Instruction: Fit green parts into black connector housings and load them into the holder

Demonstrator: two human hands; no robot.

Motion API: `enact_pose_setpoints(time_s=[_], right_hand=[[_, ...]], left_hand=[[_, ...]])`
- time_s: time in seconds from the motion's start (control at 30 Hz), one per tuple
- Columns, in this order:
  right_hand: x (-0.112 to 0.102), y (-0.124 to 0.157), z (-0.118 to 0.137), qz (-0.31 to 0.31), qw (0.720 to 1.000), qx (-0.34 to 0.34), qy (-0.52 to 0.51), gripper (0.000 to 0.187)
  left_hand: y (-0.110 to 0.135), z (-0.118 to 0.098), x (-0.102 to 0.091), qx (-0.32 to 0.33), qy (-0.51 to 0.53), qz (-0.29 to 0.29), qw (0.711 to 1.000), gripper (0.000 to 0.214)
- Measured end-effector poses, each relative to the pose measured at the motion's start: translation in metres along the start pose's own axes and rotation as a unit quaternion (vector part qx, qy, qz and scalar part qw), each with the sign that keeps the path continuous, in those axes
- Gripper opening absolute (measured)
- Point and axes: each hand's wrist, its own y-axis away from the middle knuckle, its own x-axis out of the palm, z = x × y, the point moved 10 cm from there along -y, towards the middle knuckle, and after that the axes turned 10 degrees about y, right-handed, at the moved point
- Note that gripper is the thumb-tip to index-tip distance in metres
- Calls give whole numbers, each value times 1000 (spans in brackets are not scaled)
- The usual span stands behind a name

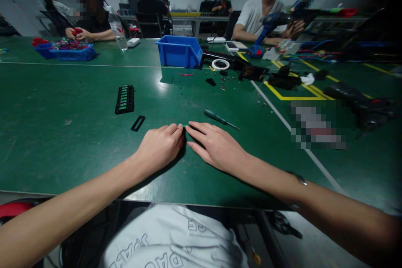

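My left hand and my right hand rest on the green table, fingertips meeting over a small dark part that is mostly hidden between them. The fingers of both hands are pressed together around it. A green-handled screwdriver lies just beyond my right hand. To the left lie a black slotted block with green parts and a small black strip.
A blue bin, a roll of white tape and small black parts lie further back. Other people sit at the far side, one by a blue tray. A water bottle stands there. Black tools lie right.
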Motion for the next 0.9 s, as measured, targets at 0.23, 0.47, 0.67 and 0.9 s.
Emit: enact_pose_setpoints(time_s=[0.23, 0.47, 0.67, 0.9], right_hand=[[-2, 1, -6, -7, 999, -19, -31, 45], [-4, -1, -7, -15, 998, -37, -55, 42], [-2, -1, -8, -16, 997, -51, -57, 43], [-2, -1, -8, -15, 996, -77, -46, 45]], left_hand=[[0, 3, -5, -5, 30, 7, 1000, 34], [4, 18, -15, 4, 42, -22, 999, 34], [7, 21, -18, 138, 150, -5, 979, 40], [-2, 23, -12, 217, 208, 36, 953, 44]])
